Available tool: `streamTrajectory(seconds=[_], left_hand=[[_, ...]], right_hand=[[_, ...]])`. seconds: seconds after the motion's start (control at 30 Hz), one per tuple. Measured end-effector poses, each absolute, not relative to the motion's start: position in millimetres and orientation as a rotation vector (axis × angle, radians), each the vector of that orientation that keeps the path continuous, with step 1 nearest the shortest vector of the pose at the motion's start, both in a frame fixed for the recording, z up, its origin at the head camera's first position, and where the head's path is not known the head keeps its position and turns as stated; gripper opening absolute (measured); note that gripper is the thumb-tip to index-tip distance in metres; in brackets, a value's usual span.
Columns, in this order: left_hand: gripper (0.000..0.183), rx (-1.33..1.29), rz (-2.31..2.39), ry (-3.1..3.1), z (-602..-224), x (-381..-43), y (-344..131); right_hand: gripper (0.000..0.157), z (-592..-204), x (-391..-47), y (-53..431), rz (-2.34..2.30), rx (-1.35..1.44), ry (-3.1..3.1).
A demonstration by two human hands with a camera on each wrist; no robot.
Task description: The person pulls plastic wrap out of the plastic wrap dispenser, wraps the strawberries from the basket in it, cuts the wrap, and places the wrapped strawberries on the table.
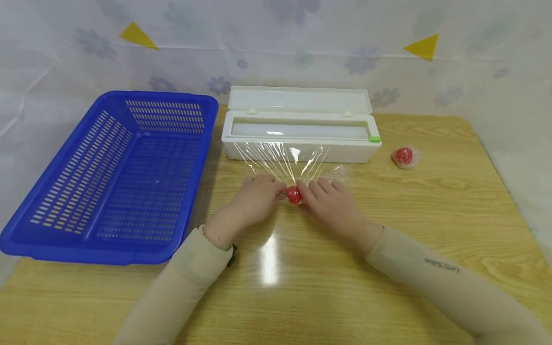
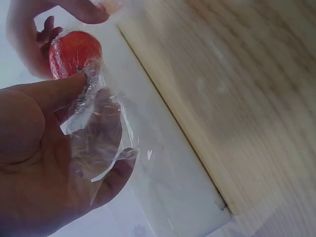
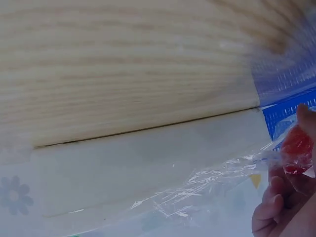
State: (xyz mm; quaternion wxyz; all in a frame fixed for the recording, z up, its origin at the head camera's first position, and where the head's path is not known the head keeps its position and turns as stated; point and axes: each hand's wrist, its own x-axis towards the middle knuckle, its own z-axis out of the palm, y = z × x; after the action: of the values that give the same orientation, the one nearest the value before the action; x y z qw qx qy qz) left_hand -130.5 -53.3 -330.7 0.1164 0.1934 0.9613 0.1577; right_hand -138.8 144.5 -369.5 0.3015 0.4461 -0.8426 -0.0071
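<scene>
A red tomato (image 1: 294,194) wrapped in cling film lies between the two hands at the middle of the table. My left hand (image 1: 252,201) pinches the twisted cling film (image 2: 93,79) on the tomato's left side; in the left wrist view loose film spreads over its fingers. From the right, my right hand (image 1: 334,206) holds the wrapped tomato by thumb and fingers, seen at the edge of the right wrist view. Creased film (image 1: 276,158) stretches from the tomato back to a white cling film dispenser (image 1: 302,151), whose lid stands up.
On the left stands a blue perforated basket (image 1: 196,177). A second wrapped tomato (image 1: 404,156) rests on the wooden table (image 1: 453,201) to the right of the dispenser. Behind is a flowered cloth (image 1: 276,52) with yellow triangles. A green slider (image 1: 374,139) sits on the dispenser's right end.
</scene>
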Motion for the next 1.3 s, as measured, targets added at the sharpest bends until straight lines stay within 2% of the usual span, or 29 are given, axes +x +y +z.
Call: streamTrajectory(seconds=[0.2,0.67,0.93,1.3], left_hand=[[0.025,0.593,0.385,2.794,-334.0,-128.7,-50.1],[0.018,0.301,0.571,2.804,-336.6,-131.2,-60.4],[0.017,0.134,0.397,2.926,-337.8,-133.3,-56.6],[0.019,0.367,0.269,2.98,-330.6,-127.8,-38.6]], right_hand=[[0.033,-362.9,-142.0,135.1,-0.016,1.204,-2.496],[0.037,-356.7,-150.2,130.6,0.012,1.168,-2.809],[0.036,-357.7,-153.3,124.6,-0.006,1.171,-2.871],[0.038,-359.8,-162.0,120.5,-0.013,1.072,-2.997]])
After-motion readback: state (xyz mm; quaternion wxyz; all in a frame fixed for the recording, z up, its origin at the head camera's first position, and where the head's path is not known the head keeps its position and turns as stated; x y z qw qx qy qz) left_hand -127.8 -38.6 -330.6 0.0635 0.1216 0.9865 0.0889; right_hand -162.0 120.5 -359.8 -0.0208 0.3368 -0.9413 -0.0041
